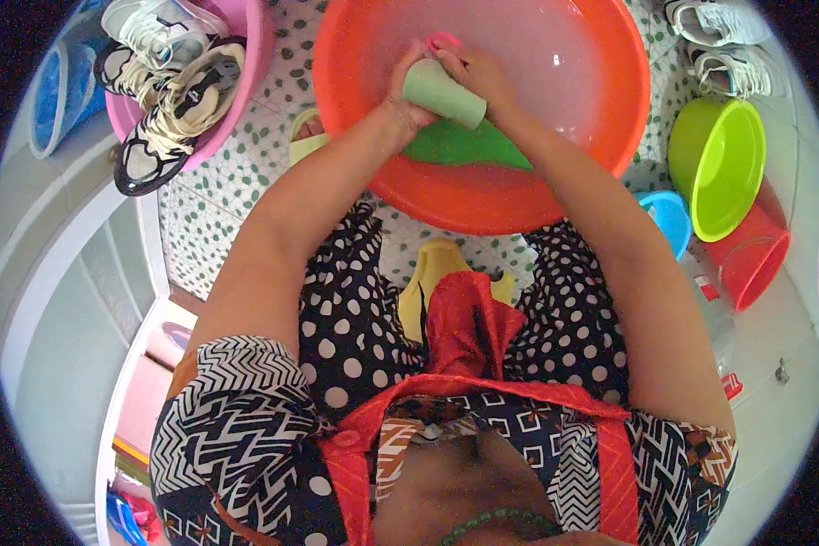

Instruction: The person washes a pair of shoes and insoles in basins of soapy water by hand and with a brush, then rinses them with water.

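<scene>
Over a large orange basin (632,100) of cloudy, soapy water, both my hands are close together. My left hand (409,86) is closed round a pale green tapered piece (444,94), smooth and cup-like, whose exact kind I cannot make out. Against its far side is my right hand (478,77), fingers curled in at a small bright pink thing (444,40). Most of that pink thing is hidden by the fingers. Below the hands, a green washboard-like board (469,146) lies partly in the water against the basin's near side.
At the far left, a pink tub (255,45) holds several sneakers (159,159), beside a blue bucket (68,96). On the right are white shoes (728,68), a lime green basin (714,168), a blue basin (669,218) and a red bucket (751,259). A yellow stool (437,259) shows between my knees.
</scene>
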The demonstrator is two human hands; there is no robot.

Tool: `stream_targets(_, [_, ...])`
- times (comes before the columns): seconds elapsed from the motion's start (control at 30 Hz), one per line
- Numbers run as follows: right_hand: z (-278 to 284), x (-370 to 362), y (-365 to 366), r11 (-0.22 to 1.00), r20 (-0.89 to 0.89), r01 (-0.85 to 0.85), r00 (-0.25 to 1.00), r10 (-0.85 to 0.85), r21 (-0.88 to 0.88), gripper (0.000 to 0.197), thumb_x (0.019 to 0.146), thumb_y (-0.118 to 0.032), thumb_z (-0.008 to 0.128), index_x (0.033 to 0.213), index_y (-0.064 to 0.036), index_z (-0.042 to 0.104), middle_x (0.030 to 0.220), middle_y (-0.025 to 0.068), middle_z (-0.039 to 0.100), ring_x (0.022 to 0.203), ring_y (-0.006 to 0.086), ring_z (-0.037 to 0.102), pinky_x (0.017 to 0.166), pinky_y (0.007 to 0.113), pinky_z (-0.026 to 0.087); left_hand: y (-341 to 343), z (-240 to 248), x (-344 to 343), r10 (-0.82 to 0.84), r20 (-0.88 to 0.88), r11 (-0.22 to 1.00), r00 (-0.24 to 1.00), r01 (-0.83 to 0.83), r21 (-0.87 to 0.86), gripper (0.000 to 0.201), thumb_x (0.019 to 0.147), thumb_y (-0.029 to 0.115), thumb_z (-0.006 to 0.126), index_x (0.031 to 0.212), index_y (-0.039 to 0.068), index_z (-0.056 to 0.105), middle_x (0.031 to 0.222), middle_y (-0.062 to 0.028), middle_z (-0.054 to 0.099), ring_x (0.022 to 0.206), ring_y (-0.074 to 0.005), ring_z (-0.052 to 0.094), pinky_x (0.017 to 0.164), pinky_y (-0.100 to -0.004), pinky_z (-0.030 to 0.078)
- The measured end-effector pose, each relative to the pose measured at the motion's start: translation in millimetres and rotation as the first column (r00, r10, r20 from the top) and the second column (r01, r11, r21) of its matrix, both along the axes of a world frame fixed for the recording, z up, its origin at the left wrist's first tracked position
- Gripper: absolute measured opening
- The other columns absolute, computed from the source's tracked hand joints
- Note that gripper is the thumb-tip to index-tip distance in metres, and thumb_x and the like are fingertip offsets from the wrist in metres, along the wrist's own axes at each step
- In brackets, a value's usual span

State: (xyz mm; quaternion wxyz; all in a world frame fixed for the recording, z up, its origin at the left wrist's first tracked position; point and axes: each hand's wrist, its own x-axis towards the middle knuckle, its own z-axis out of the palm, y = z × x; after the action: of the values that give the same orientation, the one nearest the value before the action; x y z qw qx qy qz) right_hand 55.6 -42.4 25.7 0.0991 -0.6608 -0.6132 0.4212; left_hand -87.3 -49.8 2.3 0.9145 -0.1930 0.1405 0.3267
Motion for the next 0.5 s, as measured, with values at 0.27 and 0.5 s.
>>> stream_targets(0.27, [-21.5,32.6,13.0,0.988,0.336,-0.016,0.941,-0.037,0.153,0.032,0.086,-0.035,0.047,0.115,-0.0263,0.055,0.097,0.0094,0.063,0.089,0.0294,0.058,0.075,0.04,0.047,12.7,7.5,15.1,-0.22,-0.505,0.974,0.834,0.217,-0.067,0.041,0.077,0.015,0.049,0.118,0.01,0.049,0.111,-0.0128,0.053,0.105,-0.0321,0.049,0.09,-0.051,0.04])
stream_targets(0.5, [-27.3,76.0,-27.4,0.969,-0.273,0.211,0.947,-0.169,0.13,0.038,0.077,-0.019,0.057,0.115,-0.0171,0.054,0.088,0.0144,0.06,0.087,0.03,0.056,0.073,0.042,0.046,25.6,-36.6,-2.6,0.265,-0.923,0.606,0.277,0.697,0.383,0.059,0.075,0.007,0.055,0.13,0.013,0.036,0.125,-0.0131,0.045,0.111,-0.0279,0.046,0.087,-0.0434,0.043])
